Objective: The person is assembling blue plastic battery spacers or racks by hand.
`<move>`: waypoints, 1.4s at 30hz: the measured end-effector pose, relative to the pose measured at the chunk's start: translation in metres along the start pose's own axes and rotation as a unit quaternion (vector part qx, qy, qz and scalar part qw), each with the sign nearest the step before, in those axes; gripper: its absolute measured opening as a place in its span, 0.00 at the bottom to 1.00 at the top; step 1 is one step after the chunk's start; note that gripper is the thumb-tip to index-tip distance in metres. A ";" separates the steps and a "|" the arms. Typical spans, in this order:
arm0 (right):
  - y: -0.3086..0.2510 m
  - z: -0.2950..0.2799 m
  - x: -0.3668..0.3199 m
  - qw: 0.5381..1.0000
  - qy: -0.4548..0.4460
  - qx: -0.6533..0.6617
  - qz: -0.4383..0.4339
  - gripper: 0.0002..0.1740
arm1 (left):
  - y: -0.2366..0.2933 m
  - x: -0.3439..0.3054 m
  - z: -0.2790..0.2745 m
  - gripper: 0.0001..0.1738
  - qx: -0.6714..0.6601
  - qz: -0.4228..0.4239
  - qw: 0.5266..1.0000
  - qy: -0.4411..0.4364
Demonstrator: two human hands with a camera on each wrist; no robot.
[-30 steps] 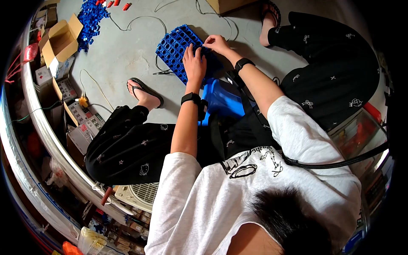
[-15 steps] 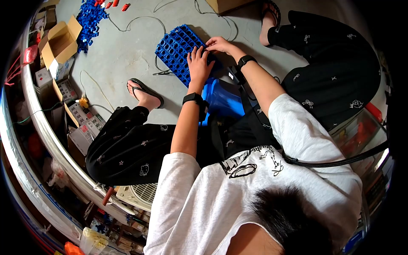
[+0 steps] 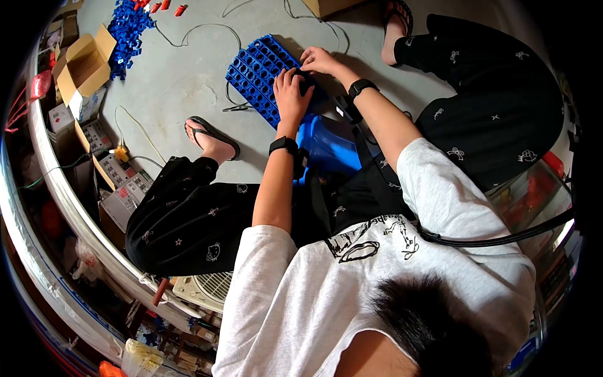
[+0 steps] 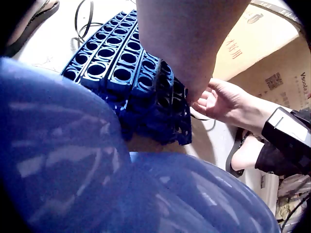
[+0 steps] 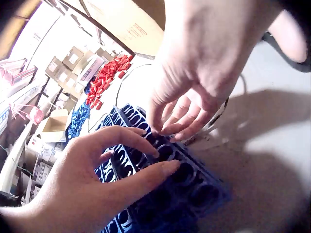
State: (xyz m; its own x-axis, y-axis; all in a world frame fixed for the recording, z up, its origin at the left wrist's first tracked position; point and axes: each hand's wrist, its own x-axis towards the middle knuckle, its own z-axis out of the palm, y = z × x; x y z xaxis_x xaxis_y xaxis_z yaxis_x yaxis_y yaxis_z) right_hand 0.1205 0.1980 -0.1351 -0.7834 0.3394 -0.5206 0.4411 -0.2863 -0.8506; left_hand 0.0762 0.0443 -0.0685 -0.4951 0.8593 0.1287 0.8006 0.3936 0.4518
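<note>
A blue plastic holder (image 3: 259,68), built of joined strips with rows of round holes, sits in front of the person beside a smooth blue plastic piece (image 3: 330,147). The left hand (image 3: 291,97) rests over the holder's near right part, fingers bent loosely. Its thumb and index tips lie close together at the holes in the right wrist view. At the far right edge, the right hand (image 3: 319,61) has thumb and fingertips drawn together on the holder (image 5: 182,174). Whatever small part lies between those fingertips is hidden. Both wrists carry black bands.
Blue pieces (image 3: 127,38) lie heaped on the floor at the far left, with several red pieces (image 3: 180,10) near them. An open cardboard box (image 3: 85,66) stands beside the heap. Thin cables (image 3: 188,41) cross the floor. The person's sandaled feet flank the holder.
The left hand has shifted slightly right over the holder, its thumb now spread away from the fingers. The right hand stays at the holder's right edge with small movements.
</note>
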 end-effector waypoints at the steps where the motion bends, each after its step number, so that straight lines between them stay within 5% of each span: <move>1: 0.000 0.001 0.000 1.000 0.000 0.001 0.001 0.15 | 0.000 0.000 0.000 0.17 -0.001 0.001 1.000 0.001; 13: 0.014 0.002 0.012 0.999 -0.045 -0.010 -0.016 0.13 | 0.004 -0.004 0.001 0.20 0.037 0.021 0.999 -0.024; 20: 0.009 -0.006 0.004 0.996 -0.002 0.042 0.079 0.18 | 0.006 -0.003 0.001 0.17 0.079 0.024 0.995 -0.051; 21: 0.009 -0.003 0.002 0.974 0.210 -0.062 0.063 0.19 | 0.006 -0.002 0.002 0.17 0.078 0.023 0.995 -0.051; 22: 0.010 0.000 0.000 0.897 0.409 -0.162 0.044 0.19 | 0.007 -0.002 0.003 0.17 0.078 0.019 0.995 -0.053; 23: 0.010 0.002 -0.001 0.898 0.408 -0.162 0.044 0.19 | 0.006 -0.002 0.002 0.17 0.078 0.013 0.995 -0.054; 25: 0.020 0.001 0.002 0.733 0.626 -0.265 0.011 0.21 | 0.006 -0.003 0.003 0.17 0.078 0.012 0.996 -0.052; 26: 0.023 -0.004 0.005 0.733 0.627 -0.265 0.010 0.21 | 0.006 -0.003 0.003 0.16 0.078 0.012 0.996 -0.049; 29: 0.050 -0.022 0.037 0.919 0.381 0.018 0.098 0.21 | 0.007 -0.003 0.001 0.17 0.069 0.012 0.996 -0.048; 34: -0.032 -0.004 0.029 0.973 0.215 0.016 -0.087 0.19 | 0.006 -0.003 0.004 0.17 0.080 0.008 0.996 -0.047; 40: -0.089 0.031 0.020 0.956 0.115 -0.145 -0.228 0.28 | 0.005 -0.003 0.006 0.18 0.082 0.006 0.995 -0.047; 42: -0.091 0.045 0.015 0.952 0.086 -0.201 -0.212 0.27 | 0.004 -0.003 0.007 0.18 0.075 0.004 0.996 -0.046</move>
State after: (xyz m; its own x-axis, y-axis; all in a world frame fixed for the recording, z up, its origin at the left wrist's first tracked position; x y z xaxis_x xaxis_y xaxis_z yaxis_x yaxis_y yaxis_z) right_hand 0.0489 0.1893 -0.0619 -0.8603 0.5002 -0.0982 0.2596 0.2641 -0.9289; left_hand 0.0834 0.0451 -0.0728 -0.4604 0.8864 0.0480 0.8498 0.4245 0.3126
